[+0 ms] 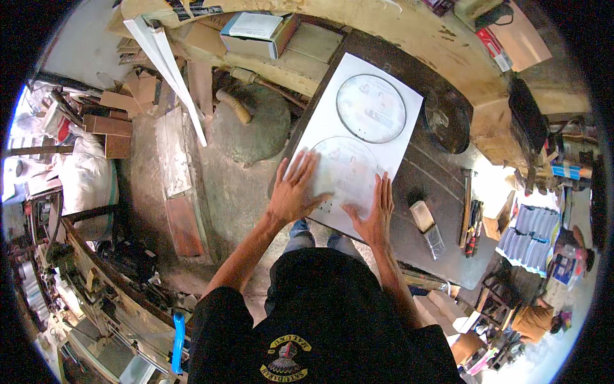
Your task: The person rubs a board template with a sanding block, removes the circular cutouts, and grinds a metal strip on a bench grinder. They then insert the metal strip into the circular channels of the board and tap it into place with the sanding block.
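Note:
On a dark workbench (441,185) lies a white sheet (323,121), set at a slant in front of me. Two round, clear-looking discs with faint printed pictures rest on it. The far disc (371,109) has a dark rim. My left hand (294,195) lies flat with fingers spread over the left edge of the near disc (348,163). At that disc's right edge, my right hand (373,217) rests with straight fingers and its thumb held apart. Neither hand grips anything. The hands cover parts of the near disc's rim.
Right of the sheet are a brush-like block (422,216), a hammer-like tool (466,205), several screwdrivers (474,237) and a dark round tray (448,125). A box with papers (259,32) stands beyond. Left are a round grey top (249,125) and long white strips (166,70).

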Tool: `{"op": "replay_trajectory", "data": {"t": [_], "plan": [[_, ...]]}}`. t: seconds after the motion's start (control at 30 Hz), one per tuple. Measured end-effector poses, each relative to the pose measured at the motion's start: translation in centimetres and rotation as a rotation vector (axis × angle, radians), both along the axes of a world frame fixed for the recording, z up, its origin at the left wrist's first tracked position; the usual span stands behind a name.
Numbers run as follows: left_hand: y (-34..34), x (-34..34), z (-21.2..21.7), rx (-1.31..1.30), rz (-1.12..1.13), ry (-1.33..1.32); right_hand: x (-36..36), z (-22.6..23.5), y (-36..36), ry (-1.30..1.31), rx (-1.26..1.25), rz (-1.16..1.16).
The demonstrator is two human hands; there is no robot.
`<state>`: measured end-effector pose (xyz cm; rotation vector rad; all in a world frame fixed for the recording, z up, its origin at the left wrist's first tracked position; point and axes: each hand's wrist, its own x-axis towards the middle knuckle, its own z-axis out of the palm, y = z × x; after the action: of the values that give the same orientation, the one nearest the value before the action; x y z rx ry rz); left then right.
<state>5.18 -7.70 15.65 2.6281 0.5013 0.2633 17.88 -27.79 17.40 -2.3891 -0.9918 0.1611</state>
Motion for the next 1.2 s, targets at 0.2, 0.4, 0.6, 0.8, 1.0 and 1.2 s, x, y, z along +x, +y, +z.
{"op": "replay_trajectory", "data": {"t": [0.2, 0.4, 0.6, 0.8, 1.0, 1.2], "plan": [[0.2, -0.2, 0.2, -0.029, -0.082, 0.024, 0.2, -1.6, -0.3, -0.024, -0.101, 0.08], [0.7, -0.5, -0.2, -0.002, -0.134, 0.006, 0.6, -1.5, -0.3, 0.044, -0.161, 0.114], [0.0, -0.3, -0.6, 0.018, -0.132, -0.056, 1.3, -0.8, -0.4, 0.074, -0.238, 0.127], [-0.2, -0.2, -1.0, 0.053, -0.118, -0.075, 1.7, -0.8, -0.6, 0.068, -0.222, 0.166], [-0.2, -0.1, -0.3, 0.036, -0.144, 0.001, 0.7, -1.2, -0.5, 0.082, -0.203, 0.111], [0.3, -0.8, -0.8, 0.045, -0.15, -0.028, 0.6, -1.0, 0.0, 0.135, -0.195, 0.163]]}}
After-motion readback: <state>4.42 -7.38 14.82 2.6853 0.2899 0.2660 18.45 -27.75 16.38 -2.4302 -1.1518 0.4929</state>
